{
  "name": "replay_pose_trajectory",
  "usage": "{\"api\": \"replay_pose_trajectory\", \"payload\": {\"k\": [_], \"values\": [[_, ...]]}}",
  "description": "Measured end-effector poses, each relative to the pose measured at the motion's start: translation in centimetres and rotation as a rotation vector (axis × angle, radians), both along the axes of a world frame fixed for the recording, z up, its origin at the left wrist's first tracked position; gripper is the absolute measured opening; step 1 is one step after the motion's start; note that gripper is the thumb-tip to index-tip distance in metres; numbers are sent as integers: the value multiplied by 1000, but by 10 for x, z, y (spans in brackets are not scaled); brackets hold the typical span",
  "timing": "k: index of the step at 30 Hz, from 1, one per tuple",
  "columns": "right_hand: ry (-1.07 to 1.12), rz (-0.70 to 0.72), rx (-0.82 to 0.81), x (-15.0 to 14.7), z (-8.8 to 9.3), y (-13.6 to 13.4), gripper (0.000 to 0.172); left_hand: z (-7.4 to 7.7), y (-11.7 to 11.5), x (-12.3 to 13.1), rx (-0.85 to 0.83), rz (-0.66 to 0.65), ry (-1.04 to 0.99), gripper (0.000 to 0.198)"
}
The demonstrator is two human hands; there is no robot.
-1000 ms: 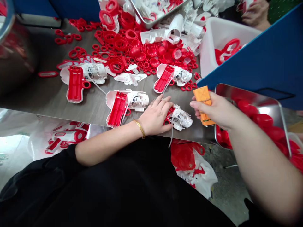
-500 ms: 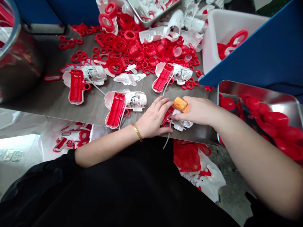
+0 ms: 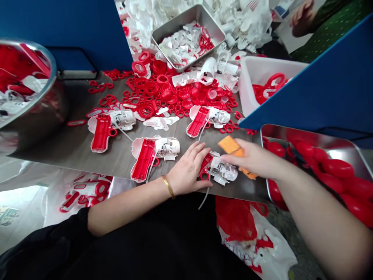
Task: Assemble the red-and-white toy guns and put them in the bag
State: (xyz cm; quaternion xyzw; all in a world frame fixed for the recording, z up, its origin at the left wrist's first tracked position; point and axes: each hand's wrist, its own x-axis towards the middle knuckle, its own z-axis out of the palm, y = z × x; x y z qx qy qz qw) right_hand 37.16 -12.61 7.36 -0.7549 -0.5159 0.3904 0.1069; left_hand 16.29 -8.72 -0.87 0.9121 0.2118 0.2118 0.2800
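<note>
Orange block slanted just off the barrel of the gun shell, right hand nearer that end

In the head view, the gun shell lies open side up on the desk in front of you, its red grip to the left and its white barrel pointing right, slightly toward you. Your left hand covers the shell's grip end: the fingers lie stretched out and close together, the thumb spread apart, pinching nothing that shows. Your right hand is just right of the shell's barrel, its fingers wrapped around the orange block.

The relation to watch, it seems, is this offset: the block's long axis starts just beyond the shell's barrel and runs right and toward you, slanting the same way as the barrel but more steeply. Your right thumb is close to the barrel's far edge; you can't tell here whether it touches, nor how high the block is held.

A thin tube runs from the shell toward you, past the desk's edge. A second gun half lies left of the shell, a third gun half beyond it; a metal tray of red parts stands to its right.
</note>
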Motion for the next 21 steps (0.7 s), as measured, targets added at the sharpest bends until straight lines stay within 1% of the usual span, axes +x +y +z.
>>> {"api": "replay_pose_trajectory", "payload": {"k": [2,4,5,7,9,10,11,13,14,16,18,21], "values": [[306,-237,78,13,7,-3,35,-1,1,3,-2,21,23,96],[481,-416,163,21,12,-2,30,1,1,5,-16,45,46,93],[531,-466,188,21,13,-1,28,3,0,6,-26,57,55,92],[588,-484,201,16,13,3,30,8,-5,5,-50,77,74,90],[611,-468,243,9,7,8,37,10,-9,4,-90,96,117,90],[622,-491,274,7,2,13,42,7,-10,4,-112,97,149,90],[633,-565,369,6,-4,18,45,3,-9,5,-126,110,182,90],[629,-547,479,7,-16,29,50,-10,-2,9,-116,108,214,90],[625,-542,523,8,-21,33,52,-15,3,11,-102,94,216,86],[635,-541,587,11,-31,36,54,-24,9,13,-77,85,219,66],[663,-564,615,13,-40,35,53,-26,11,14,-63,94,225,56],[686,-578,607,14,-50,32,53,-20,8,13,-60,106,227,61]]}}
